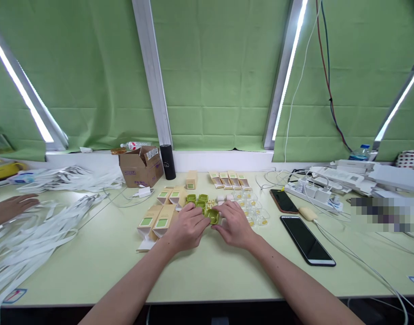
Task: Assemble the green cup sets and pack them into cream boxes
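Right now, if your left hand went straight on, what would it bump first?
The left hand would probably meet the green cup first, right by its fingertips; depth is unclear.

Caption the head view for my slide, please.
Left hand and right hand hold a small green container between tan boxes and clear plastic pieces on a pale table.

No readable text; purple print (129,172) on the cardboard box (140,169) too small.
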Available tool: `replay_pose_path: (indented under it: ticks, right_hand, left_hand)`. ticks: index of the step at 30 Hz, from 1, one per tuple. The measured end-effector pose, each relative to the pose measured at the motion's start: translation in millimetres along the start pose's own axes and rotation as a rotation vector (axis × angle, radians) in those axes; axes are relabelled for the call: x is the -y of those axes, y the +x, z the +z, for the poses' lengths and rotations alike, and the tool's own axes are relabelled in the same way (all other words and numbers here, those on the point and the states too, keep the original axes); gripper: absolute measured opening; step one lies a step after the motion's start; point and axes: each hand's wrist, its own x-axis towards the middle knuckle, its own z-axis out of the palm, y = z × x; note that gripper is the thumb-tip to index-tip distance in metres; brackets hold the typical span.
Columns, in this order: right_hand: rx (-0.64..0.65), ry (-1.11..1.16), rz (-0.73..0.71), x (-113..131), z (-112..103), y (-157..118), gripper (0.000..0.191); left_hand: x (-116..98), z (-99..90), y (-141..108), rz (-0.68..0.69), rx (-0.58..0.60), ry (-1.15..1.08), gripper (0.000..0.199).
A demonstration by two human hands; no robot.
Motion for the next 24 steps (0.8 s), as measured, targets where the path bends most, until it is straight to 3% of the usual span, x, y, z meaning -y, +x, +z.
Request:
replay_pose_path:
  ticks: [3, 6, 10, 15, 18, 21, 24]
  right_hand:
    - [-0.065, 0.073, 0.025, -1.1, 0.6, -0.1, 0.041]
    - [-0.106, 0.171, 0.061, 0.0, -1.1, -0.1, 0.045]
    - [-0.141, 0.254, 0.068, 3.3, -2.0, -0.7, 0.047]
    - [-0.166, 0.304, 0.112, 1.9, 0.6, -3.1, 0.054]
    - [-0.179, 0.328, 0.168, -0.6, 2.8, -4.2, 0.063]
    - [-0.214, 0.305, 0.207, -2.5, 4.5, -3.6, 0.066]
    - [-0.223, 0.289, 0.234, -3.2, 3.8, -1.2, 0.056]
  left_hand:
    - [-0.1, -0.2, 0.0, -0.014, -0.150, -0.020, 0.018]
    - [3.1, -2.0, -0.8, -0.052, -0.274, -0.018, 0.032]
    - [6.4, -3.3, 2.7, -0.030, -0.246, -0.041, 0.043]
    - [8.3, -0.5, 18.4, -0.038, -0.259, -0.174, 0.043]
    - [9.0, 0.6, 30.9, -0.219, -0.254, -0.382, 0.032]
    - [7.5, 0.9, 40.0, -0.511, -0.151, -0.619, 0.022]
    - [4.2, 4.2, 41.0, -0.683, -0.076, -0.758, 0.032]
